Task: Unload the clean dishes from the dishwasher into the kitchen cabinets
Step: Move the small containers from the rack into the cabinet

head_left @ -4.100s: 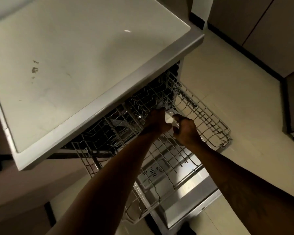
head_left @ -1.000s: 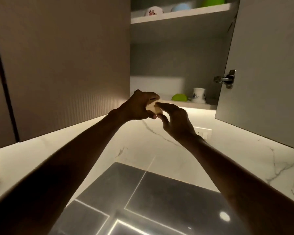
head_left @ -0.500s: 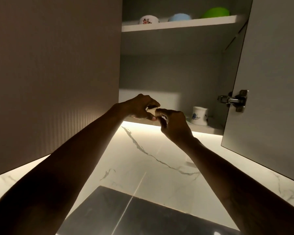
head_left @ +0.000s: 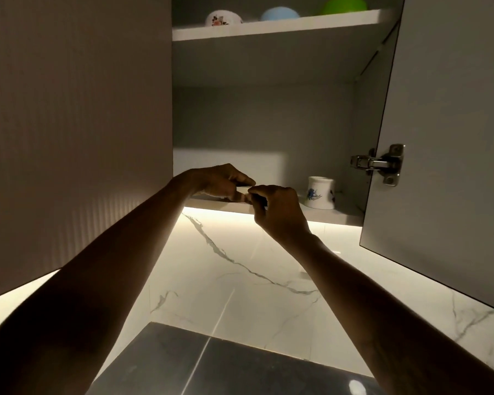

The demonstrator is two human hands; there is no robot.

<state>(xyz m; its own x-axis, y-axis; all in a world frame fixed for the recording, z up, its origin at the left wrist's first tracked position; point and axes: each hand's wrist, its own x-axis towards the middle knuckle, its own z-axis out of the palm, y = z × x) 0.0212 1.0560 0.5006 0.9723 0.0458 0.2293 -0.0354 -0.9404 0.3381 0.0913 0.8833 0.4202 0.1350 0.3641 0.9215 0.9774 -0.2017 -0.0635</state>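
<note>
Both my hands are raised to the front edge of the open cabinet's lower shelf (head_left: 334, 215). My left hand (head_left: 220, 181) and my right hand (head_left: 277, 209) together pinch a small pale dish (head_left: 242, 195), mostly hidden by the fingers, right at the shelf's lip. An upturned white mug with blue print (head_left: 320, 193) stands on the same shelf to the right of my hands.
The upper shelf (head_left: 274, 27) carries a white flowered bowl (head_left: 223, 19), a blue bowl (head_left: 280, 14) and a green bowl (head_left: 344, 4). The cabinet door (head_left: 445, 138) hangs open at right with its metal hinge (head_left: 378, 163). A closed ribbed door (head_left: 74, 124) is left; the marble backsplash (head_left: 240, 275) and a dark cooktop (head_left: 211, 369) lie below.
From the dishwasher rack, both hands carried the small dish up to the wall cabinet. Over the last second they rose a little to the lower shelf's lip.
</note>
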